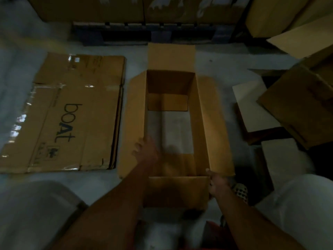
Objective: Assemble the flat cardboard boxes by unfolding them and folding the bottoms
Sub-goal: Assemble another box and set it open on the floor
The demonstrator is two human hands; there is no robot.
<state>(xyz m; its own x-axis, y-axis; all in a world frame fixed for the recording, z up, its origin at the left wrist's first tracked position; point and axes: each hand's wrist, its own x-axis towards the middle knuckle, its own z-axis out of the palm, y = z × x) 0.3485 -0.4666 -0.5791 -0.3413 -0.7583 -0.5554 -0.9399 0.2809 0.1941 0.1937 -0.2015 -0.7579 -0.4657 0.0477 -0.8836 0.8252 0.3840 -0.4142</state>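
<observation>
An unfolded brown cardboard box (209,123) stands on the grey floor in the middle, its top flaps spread outward. Through its open bottom I see bare floor between two short flaps, one at the far end and one near me. My left hand (146,150) reaches down inside the box at its left wall, fingers spread, resting on the near bottom flap. My right hand (217,184) grips the box's near right corner where the right flap meets the near flap. A stack of flat cardboard boxes (72,114) printed "boat" lies to the left.
Assembled and loose cardboard boxes (297,105) pile up at the right. A dark pallet (144,33) carrying large cartons runs along the back. My knees in light trousers (297,204) flank the box. A patterned shoe (239,192) shows beside my right hand.
</observation>
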